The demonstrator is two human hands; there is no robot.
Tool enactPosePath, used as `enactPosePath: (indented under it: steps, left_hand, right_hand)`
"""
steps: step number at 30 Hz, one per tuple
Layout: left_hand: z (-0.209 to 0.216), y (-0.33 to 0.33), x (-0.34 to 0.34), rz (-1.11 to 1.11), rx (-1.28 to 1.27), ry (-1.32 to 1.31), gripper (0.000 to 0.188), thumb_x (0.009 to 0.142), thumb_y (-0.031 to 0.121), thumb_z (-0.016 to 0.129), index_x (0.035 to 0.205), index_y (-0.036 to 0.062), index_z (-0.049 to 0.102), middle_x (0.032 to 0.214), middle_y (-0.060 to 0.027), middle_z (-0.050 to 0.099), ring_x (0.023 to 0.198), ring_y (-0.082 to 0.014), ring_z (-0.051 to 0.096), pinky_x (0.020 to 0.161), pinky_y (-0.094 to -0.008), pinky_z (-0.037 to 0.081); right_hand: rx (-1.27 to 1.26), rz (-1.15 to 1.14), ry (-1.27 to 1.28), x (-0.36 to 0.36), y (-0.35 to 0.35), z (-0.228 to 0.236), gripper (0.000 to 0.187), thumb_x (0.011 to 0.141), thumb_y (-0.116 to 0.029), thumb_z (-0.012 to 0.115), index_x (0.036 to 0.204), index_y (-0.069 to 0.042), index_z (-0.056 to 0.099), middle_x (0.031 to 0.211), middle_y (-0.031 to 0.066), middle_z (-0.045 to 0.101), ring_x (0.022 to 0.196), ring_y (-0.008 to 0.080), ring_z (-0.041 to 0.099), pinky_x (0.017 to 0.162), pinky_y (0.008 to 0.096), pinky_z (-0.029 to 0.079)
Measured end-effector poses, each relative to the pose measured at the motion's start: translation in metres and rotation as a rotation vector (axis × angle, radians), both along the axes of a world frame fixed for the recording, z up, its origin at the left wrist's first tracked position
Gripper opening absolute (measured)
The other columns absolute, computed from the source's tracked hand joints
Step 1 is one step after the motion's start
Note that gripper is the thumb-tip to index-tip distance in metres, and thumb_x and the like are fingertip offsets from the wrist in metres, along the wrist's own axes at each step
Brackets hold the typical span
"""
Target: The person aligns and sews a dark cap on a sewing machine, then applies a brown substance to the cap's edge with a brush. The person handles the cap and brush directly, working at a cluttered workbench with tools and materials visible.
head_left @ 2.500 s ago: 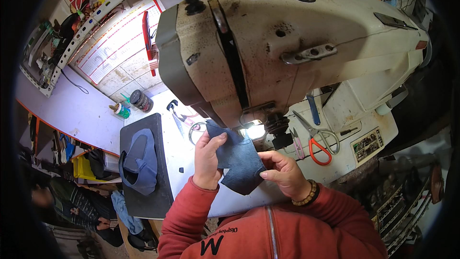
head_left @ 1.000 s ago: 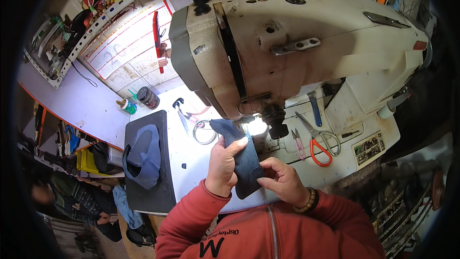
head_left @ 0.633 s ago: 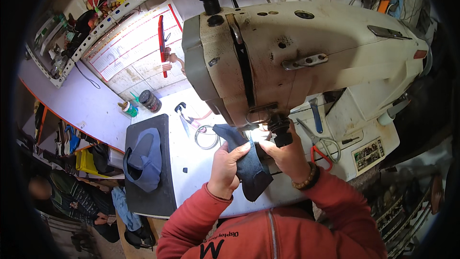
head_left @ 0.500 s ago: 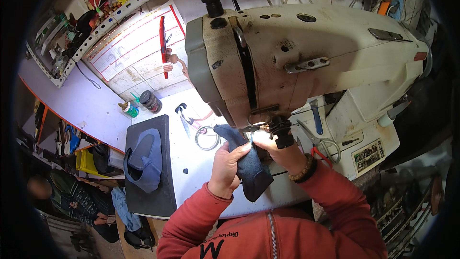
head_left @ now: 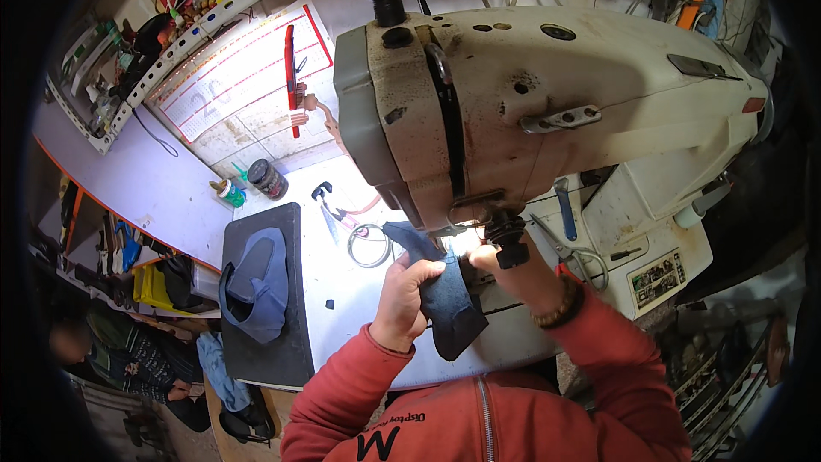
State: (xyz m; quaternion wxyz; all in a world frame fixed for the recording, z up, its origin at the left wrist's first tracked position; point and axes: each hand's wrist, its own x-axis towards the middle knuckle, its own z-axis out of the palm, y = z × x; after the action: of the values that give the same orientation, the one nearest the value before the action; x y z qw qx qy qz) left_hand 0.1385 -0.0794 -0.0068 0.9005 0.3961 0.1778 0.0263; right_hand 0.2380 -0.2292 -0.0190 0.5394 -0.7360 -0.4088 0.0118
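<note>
My left hand is closed on a dark blue piece of soft material, thumb on top. The piece looks like a shoe upper and hangs toward me from under the sewing machine's head. My right hand is on the right of the needle area, apart from the piece as far as I can see. A black knob and the machine head hide most of its fingers, so its grip cannot be told. A blue-grey upper lies on a black board at the left.
Coiled cable and a small hammer-like tool lie left of the needle. Scissors and a blue-handled tool rest on the right. A dark jar stands at the back. Another person sits at far left.
My right hand has drawn back from the blue piece toward the right, behind the black knob. My left hand holds the piece in nearly the same place.
</note>
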Motion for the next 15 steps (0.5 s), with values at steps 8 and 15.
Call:
enactPosePath:
  steps: [8, 15]
  left_hand:
    - [-0.003, -0.005, 0.001, 0.015, 0.179, -0.059, 0.024, 0.082, 0.002, 0.063, 0.105, -0.003, 0.059, 0.095, -0.0097, 0.066, 0.081, -0.0174, 0.065, 0.074, -0.03, 0.054]
    - [-0.002, 0.0, -0.001, -0.036, 0.168, -0.045, 0.024, 0.082, 0.0, 0.065, 0.106, -0.0026, 0.06, 0.096, -0.0074, 0.064, 0.08, -0.0143, 0.063, 0.072, -0.0259, 0.052]
  right_hand:
    - [0.079, -0.095, 0.112, -0.062, -0.004, 0.002, 0.012, 0.065, -0.01, 0.064, 0.076, -0.009, 0.059, 0.112, 0.0195, 0.048, 0.114, 0.0365, 0.04, 0.102, 0.0451, 0.025]
    - [-0.009, -0.194, -0.124, -0.072, 0.002, 0.0, 0.017, 0.064, -0.011, 0.067, 0.078, -0.011, 0.059, 0.105, 0.0173, 0.048, 0.115, 0.0384, 0.04, 0.104, 0.0533, 0.022]
